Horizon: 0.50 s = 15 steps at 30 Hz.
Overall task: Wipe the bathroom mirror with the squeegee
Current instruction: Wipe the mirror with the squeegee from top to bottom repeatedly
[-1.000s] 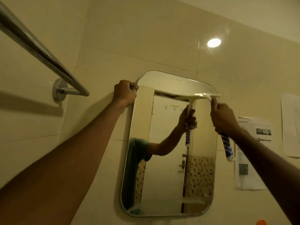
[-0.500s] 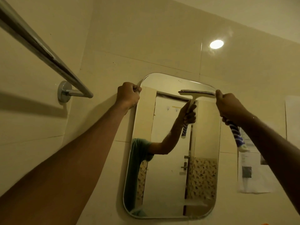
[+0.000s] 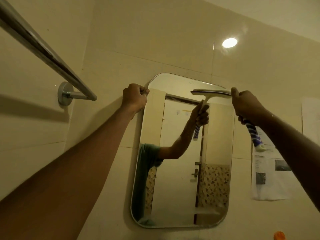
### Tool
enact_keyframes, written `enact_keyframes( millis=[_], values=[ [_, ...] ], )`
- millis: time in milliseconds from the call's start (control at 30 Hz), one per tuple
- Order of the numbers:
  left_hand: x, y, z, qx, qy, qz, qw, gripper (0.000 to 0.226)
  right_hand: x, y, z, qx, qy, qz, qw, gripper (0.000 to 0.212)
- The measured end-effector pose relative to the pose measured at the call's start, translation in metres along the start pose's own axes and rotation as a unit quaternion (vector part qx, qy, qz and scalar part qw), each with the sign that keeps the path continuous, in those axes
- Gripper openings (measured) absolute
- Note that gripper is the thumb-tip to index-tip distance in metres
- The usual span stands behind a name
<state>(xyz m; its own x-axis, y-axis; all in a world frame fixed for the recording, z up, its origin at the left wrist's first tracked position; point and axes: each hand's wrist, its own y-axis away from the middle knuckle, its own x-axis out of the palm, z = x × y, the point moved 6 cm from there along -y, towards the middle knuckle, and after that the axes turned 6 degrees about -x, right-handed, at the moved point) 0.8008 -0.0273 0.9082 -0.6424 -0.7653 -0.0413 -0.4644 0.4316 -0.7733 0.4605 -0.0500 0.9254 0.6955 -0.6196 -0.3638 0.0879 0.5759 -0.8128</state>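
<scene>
A rounded rectangular mirror (image 3: 183,170) hangs on the beige tiled wall. My left hand (image 3: 135,99) is curled into a fist at the mirror's upper left corner, its fingers at the mirror's edge. My right hand (image 3: 245,105) grips the blue-and-white striped handle of the squeegee (image 3: 256,135). The squeegee's white blade (image 3: 211,92) lies level across the glass just below the mirror's top right edge. The mirror reflects my right arm, the squeegee and a door behind me.
A chrome towel bar (image 3: 43,51) runs in from the upper left to a round wall mount (image 3: 65,93). Printed paper sheets (image 3: 270,177) are stuck to the wall right of the mirror. An orange object (image 3: 279,236) peeks in at the bottom right.
My right hand has slid the squeegee blade up the glass, from below the top edge to just under it. My left hand has stayed at the mirror's corner.
</scene>
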Motion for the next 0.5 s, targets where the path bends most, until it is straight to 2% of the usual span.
enact_keyframes(
  millis=[133,300,367,500],
  values=[
    [0.003,-0.003,0.004,0.002,-0.007,-0.006,1.0,0.023,0.031,0.033,-0.028,0.006,-0.011,-0.004,1.0,0.052],
    [0.001,-0.002,0.002,0.009,-0.011,-0.008,1.0,0.025,0.067,0.1,-0.069,0.053,-0.027,0.066,0.996,0.058],
    [0.002,-0.001,0.003,0.012,-0.004,-0.013,1.0,0.024,0.051,0.084,-0.056,0.023,-0.003,0.061,0.998,0.057],
    [0.001,0.0,0.005,0.01,0.017,-0.027,0.999,0.022,0.0,0.005,-0.012,0.001,-0.017,-0.02,1.0,0.054]
  ],
)
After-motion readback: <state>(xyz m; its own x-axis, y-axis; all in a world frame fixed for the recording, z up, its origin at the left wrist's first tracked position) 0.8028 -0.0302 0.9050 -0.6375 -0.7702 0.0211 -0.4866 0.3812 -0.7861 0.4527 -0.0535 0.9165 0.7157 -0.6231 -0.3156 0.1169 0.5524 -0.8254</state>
